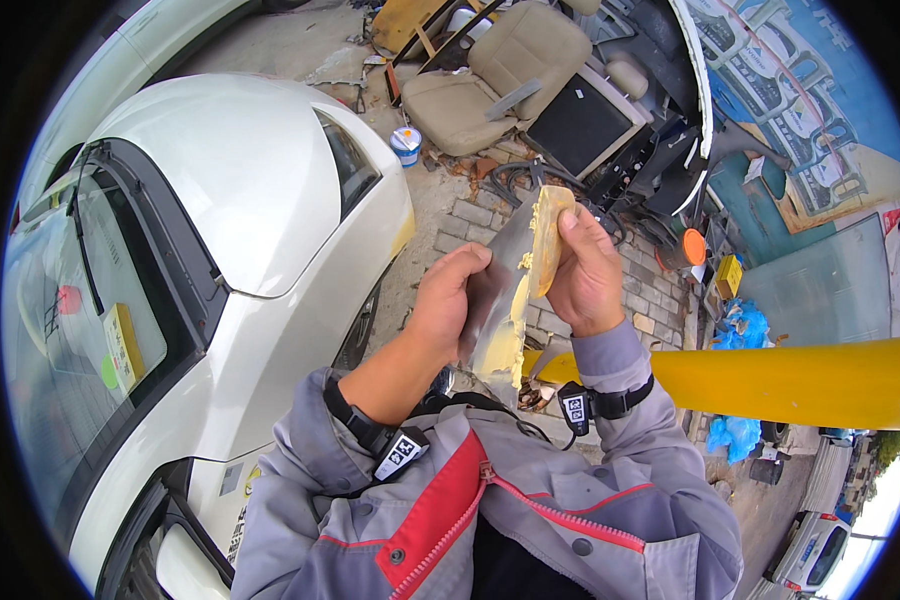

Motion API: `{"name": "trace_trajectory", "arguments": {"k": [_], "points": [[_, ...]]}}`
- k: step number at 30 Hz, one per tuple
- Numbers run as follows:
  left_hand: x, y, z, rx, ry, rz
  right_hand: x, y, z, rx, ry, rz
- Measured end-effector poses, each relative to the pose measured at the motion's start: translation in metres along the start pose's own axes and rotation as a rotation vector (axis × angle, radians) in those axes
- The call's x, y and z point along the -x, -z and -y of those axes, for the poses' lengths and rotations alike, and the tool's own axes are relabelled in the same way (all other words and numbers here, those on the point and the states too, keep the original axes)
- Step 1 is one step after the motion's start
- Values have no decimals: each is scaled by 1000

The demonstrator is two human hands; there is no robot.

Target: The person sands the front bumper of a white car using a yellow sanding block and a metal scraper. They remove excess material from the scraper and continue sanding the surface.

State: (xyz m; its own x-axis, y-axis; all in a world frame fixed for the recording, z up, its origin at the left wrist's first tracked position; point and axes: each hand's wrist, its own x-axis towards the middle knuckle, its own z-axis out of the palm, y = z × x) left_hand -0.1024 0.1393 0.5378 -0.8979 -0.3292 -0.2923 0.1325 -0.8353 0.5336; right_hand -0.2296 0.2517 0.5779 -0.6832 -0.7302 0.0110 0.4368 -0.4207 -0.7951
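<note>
My left hand (444,298) grips a thin, dark metal sheet (499,274) by its left side, thumb on top. Pale yellow body filler (511,337) is smeared over the near part of the sheet and clumped along its right edge. In my right hand (591,271) is a flat, amber-coloured filler spreader (549,238), pinched between thumb and fingers. The spreader lies against the sheet's right edge, with filler along their meeting line. To the left stands a white car (270,202); a yellowish patch (405,231) marks the corner of its front end.
A yellow pole (780,381) runs across at right, close to my right forearm. On the ground ahead stand a blue-and-white tub (405,144) and a beige car seat (457,105). An orange-lidded container (682,249), a yellow box (729,276) and blue plastic bags (742,326) sit at right.
</note>
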Motion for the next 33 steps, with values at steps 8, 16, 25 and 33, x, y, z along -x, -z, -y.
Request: {"name": "trace_trajectory", "arguments": {"k": [8,16,25,33], "points": [[-35,-6,-14,53,25,58,-7,9,13,149,64,-104],[-52,-29,-49,-209,139,209,-51,-4,48,-124,168,-79],[-70,-46,-69,-251,24,154,-71,-23,24,394,413,-322],[-85,-41,-72,-193,73,167,-78,-21,28,306,517,-316]]}}
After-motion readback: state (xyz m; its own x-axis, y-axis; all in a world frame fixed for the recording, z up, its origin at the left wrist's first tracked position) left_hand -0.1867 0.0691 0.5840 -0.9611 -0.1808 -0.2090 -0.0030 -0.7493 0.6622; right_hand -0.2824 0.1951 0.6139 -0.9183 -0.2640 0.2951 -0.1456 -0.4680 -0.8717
